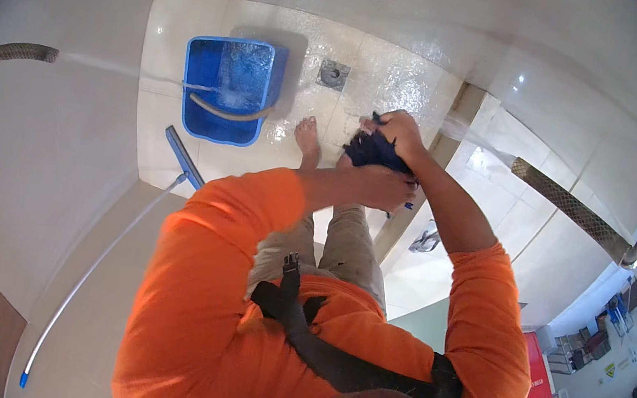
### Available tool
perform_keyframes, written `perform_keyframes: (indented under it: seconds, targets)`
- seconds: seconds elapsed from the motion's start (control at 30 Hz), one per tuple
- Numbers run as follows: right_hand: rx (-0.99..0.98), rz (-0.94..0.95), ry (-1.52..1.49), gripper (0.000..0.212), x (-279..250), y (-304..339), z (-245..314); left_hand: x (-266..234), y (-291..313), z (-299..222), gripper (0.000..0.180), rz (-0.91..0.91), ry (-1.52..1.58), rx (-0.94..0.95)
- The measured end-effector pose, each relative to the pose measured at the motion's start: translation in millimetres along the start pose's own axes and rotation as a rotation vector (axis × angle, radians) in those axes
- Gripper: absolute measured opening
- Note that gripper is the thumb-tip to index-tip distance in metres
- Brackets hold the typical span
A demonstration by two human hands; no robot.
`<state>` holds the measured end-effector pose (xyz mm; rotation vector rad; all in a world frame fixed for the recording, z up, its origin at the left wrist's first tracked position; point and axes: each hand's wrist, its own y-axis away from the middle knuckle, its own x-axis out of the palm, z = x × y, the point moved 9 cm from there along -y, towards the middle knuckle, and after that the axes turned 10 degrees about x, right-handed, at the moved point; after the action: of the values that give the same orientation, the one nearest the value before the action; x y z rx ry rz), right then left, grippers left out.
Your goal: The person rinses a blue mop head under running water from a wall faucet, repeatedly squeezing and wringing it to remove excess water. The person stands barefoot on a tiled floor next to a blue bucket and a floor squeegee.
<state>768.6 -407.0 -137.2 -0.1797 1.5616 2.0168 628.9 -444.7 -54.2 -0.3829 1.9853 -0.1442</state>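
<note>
Head view: dark cloth (374,150) in right hand (403,134)

Bucket (276,80) on floor (186,11), ahead and left. Water (243,70) in bucket. Drain (333,75) in floor, right of bucket. Squeegee (184,158) on left, head just behind bucket, pole running back along person's left side. Cloth (376,151) in both hands, right of bucket, above right foot (346,160); right hand (402,131) farther forward, left hand (388,188) nearer body. Left foot (308,136) between bucket and cloth. Hose (16,56) at far left, second hose (567,209) at far right.
</note>
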Motion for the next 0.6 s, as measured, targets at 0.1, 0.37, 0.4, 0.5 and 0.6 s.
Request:
perform_keyframes:
  seconds: [0.1,0.37,0.4,0.5,0.6]
  targets:
    - [0.238,-0.001,-0.413,0.068,-33,-17,-27,-94,50,37,0.024,-0.227,0.008,0.05]
    - [0.09,0.072,-1.344,0.065,-49,-34,-44,-52,182,177,0.077,-1.128,1.004,-1.205]
    - [0.041,0.027,-1.372,0.064,-50,-37,-43,-55,179,180,0.082,-1.189,1.222,-1.343]
    - [-0.179,-0.049,-1.395,0.057,-60,-17,-8,-8,184,191,0.093,-1.347,1.461,-1.493]
    - [-0.399,-0.424,-0.69,0.054,-71,11,5,-36,142,177,0.097,-1.5,1.855,-1.332]
